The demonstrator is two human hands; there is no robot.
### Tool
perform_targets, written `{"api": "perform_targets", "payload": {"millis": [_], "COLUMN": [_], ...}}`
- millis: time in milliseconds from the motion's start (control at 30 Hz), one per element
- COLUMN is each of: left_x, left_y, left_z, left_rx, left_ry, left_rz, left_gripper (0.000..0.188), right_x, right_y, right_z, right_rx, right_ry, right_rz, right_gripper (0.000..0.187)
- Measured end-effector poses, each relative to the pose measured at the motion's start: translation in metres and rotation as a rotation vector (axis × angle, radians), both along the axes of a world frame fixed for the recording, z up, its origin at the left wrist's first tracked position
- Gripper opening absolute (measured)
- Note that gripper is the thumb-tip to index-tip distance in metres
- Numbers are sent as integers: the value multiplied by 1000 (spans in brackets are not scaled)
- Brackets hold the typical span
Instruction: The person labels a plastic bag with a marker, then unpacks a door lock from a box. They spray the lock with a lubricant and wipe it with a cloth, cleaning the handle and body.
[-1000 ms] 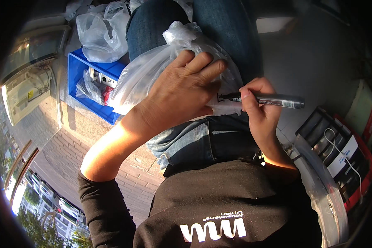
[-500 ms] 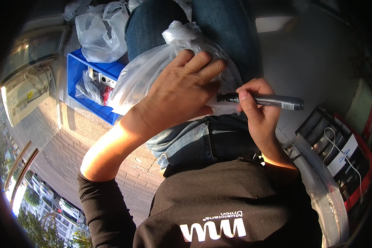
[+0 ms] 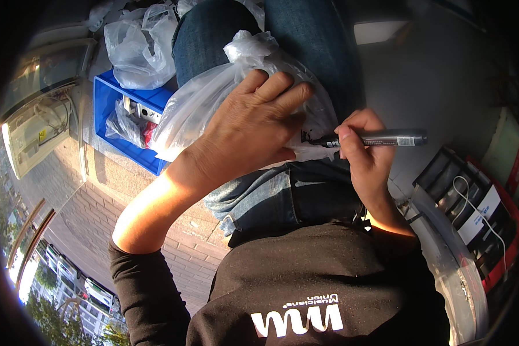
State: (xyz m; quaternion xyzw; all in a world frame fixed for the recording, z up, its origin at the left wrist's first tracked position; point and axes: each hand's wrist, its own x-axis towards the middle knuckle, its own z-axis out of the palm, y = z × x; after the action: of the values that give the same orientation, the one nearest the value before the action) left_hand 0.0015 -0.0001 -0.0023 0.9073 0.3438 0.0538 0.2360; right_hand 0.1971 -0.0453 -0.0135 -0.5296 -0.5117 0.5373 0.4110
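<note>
A knotted clear plastic bag rests across my lap, its bunched top away from me. Over the bag lies my left hand, fingers bent and holding its plastic; the fingertips are partly hidden. My right hand pinches a black marker between thumb and fingers. The marker lies almost level, its tip pointing left at the bag's near right part. Small black strokes show on the plastic beside that tip, close to my left fingers.
Left of my legs stands a blue bin holding small packed items. Another clear plastic bag lies behind it. On the right are a black and red case with a white cable and a clear plastic container.
The marker and my right hand have shifted slightly right, and the marker has levelled a little. More of the black strokes shows now. My left hand stays nearly still on the bag.
</note>
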Motion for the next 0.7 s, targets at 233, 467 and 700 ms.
{"api": "perform_targets", "payload": {"millis": [233,467,700], "left_x": [1,0,-27], "left_y": [0,0,-20], "left_z": [-2,-1,0], "left_rx": [93,63,185], "left_ry": [-56,-78,-69], "left_rz": [2,5,192], "left_gripper": [36,44,65], "right_x": [1,10,25], "right_y": [1,-1,-7], "right_z": [-2,18,2], "right_rx": [-11,59,377], "right_ry": [-19,80,-160], "right_rz": [-33,-87,-120], "right_gripper": [10,8,25]}}
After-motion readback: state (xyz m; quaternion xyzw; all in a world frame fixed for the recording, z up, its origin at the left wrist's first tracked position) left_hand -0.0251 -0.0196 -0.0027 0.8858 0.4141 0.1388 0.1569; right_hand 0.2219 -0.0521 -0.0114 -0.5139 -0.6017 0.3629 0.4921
